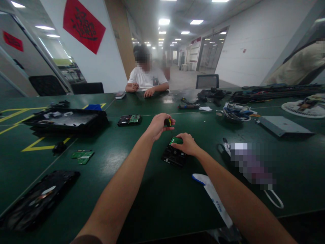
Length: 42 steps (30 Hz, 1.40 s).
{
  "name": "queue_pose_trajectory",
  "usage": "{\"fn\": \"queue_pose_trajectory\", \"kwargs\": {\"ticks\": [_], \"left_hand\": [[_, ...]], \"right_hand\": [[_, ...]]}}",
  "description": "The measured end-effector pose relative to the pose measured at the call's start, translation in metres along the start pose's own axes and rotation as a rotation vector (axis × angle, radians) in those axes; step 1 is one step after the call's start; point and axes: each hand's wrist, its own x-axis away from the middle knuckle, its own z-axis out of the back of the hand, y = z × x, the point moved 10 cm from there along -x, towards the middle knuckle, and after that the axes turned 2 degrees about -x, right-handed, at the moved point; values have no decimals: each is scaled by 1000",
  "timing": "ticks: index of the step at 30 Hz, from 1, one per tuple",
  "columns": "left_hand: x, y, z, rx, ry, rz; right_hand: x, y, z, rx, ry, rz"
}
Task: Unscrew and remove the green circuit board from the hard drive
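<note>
A black hard drive with a green circuit board (175,156) lies on the green table in front of me. My right hand (187,143) grips its far right side, thumb over the green board. Just beyond and to the left, my left hand (160,126) is closed around the black and yellow handle of a screwdriver (168,122). Its thin shaft points down at the drive's far edge; whether the tip touches a screw is too small to tell. Another hard drive (129,120), board side up, rests farther off to the left.
Loose green circuit boards (83,156) and a black casing (38,200) lie at left, with a black tray (68,120) behind. A white-and-blue tool (215,196) is under my right forearm. Right are a cable bundle (236,112) and a grey metal box (284,126). A person (147,74) sits opposite.
</note>
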Motion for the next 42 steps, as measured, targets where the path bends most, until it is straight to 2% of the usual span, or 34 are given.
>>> {"fn": "queue_pose_trajectory", "kwargs": {"ticks": [7,16,25,29,33,36,42], "left_hand": [[2,16,7,-232,82,-130],[3,6,-9,-17,-61,-46],[3,13,-3,-157,-20,-115],[2,4,-9,-47,-75,-36],[1,-3,-8,40,-54,30],[0,1,-4,-22,-21,-20],[-1,12,12,-326,109,-117]], "right_hand": [[0,1,0,-6,0,-5],[0,0,1,18,14,1],[0,0,0,1,12,15],[0,0,0,9,8,5],[1,-1,1,12,5,1],[1,0,1,11,6,3],[-1,2,-1,13,11,7]]}}
